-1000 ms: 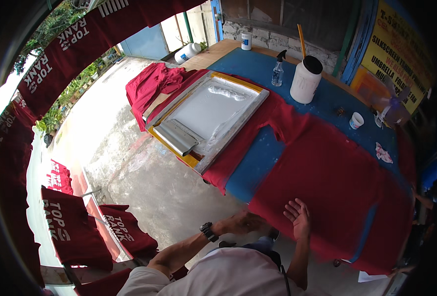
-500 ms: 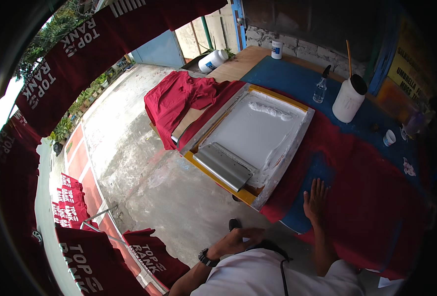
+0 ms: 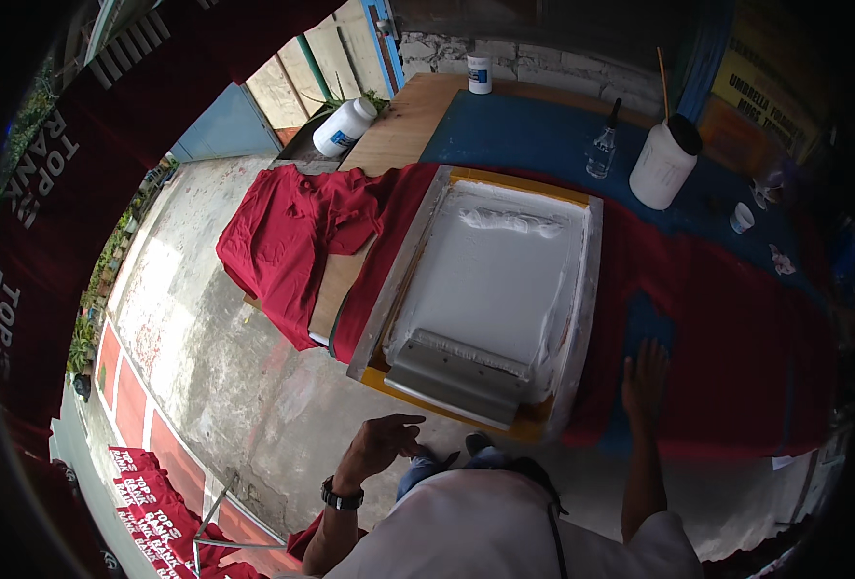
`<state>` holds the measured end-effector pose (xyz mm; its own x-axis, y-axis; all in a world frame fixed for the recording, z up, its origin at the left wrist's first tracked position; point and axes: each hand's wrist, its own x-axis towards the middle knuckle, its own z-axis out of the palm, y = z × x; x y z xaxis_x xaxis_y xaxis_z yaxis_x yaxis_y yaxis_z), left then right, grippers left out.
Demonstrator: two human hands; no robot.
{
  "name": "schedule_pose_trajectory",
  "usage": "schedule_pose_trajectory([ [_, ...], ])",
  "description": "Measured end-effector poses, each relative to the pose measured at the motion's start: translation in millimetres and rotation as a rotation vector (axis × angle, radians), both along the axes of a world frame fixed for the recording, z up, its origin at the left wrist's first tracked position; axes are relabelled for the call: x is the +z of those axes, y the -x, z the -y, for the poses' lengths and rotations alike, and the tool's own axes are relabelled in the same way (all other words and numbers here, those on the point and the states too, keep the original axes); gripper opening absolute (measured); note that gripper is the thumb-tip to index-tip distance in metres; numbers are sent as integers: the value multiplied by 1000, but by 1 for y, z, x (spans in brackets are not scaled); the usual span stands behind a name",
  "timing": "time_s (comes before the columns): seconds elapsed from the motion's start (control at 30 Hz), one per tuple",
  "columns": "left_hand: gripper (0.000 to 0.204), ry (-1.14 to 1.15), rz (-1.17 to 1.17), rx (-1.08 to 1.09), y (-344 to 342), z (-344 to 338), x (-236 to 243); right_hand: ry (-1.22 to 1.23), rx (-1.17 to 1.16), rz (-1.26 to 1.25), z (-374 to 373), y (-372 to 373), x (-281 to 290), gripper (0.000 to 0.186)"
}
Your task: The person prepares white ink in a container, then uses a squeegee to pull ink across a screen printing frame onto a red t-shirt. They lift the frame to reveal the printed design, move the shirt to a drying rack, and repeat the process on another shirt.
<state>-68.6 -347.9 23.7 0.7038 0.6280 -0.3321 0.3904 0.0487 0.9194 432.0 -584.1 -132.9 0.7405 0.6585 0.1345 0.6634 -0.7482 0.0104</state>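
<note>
A screen-printing frame [image 3: 377, 328] lies on red fabric on the table, its mesh coated with white ink [image 3: 490, 280]. A thick ridge of ink sits at its far end. Across the near end rests a wide metal-backed squeegee [image 3: 456, 379]. My left hand [image 3: 381, 449], empty, hangs in the air before the near left corner of the frame, fingers partly stretched and apart. To the right of the frame, my right hand [image 3: 647, 381] lies flat with fingers spread, on a bare blue strip of tabletop [image 3: 648, 323] beside a spread red shirt [image 3: 736, 357].
A rumpled red shirt [image 3: 288, 227] drapes over the table's left end. Along the back stand a white tub [image 3: 664, 169] with a stick, a clear spray bottle [image 3: 601, 150], a small white jar [image 3: 480, 75] and a cup [image 3: 742, 218]. Printed red shirts [image 3: 157, 511] hang at lower left.
My view has turned, shifting the scene. My left hand has moved away from my body toward the frame, its fingers now stretched. My right hand stays flat on the table; the squeegee rests in place.
</note>
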Motion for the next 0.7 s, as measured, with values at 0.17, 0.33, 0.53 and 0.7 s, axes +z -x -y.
schedule_pose_trajectory([
  [0.17,27,-238,115,-82,9,-77,-14,-700,-144,-685,-7,60,81,51],
  [0.33,24,-194,314,-197,14,-138,-33,-1473,409,-939,-65,276,231,31],
  [0.53,18,-205,362,-260,-2,-176,-29,-2037,1115,-966,-153,441,342,9],
  [0.7,14,-284,409,-379,-15,-150,-21,-1944,1102,-1006,-158,451,344,15],
])
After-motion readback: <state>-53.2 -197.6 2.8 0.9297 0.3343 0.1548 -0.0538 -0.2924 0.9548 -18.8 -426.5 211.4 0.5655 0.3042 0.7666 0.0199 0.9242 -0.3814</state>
